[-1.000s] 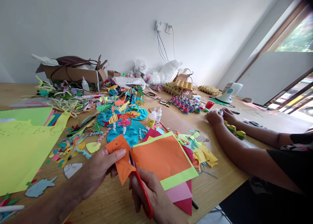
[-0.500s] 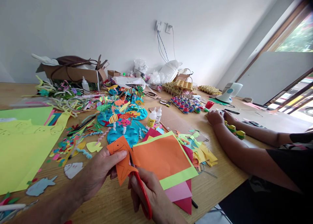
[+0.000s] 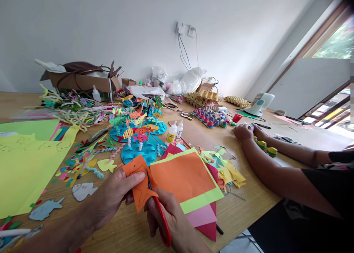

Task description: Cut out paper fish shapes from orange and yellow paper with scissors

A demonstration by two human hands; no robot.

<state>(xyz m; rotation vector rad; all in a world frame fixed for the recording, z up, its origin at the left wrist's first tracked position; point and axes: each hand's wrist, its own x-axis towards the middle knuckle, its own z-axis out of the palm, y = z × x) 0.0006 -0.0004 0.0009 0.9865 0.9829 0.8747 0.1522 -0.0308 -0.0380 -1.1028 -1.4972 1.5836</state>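
Over the wooden bench, the left hand pinched orange paper, the right hand gripped scissors; the drawn fish seemed only partly cut out.

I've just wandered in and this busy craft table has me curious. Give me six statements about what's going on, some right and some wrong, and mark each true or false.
1. The left hand holds a piece of orange paper with a fish outline on it. True.
2. The right hand holds scissors. True.
3. The scissors have blue handles. False: the handles are red.
4. A white fish cutout and a blue-gray fish cutout lie on the table. True.
5. Both cutouts lie to the right of the scissors. False: both lie to the left.
6. Another person sits at the picture's left. False: that person's arms are on the right.
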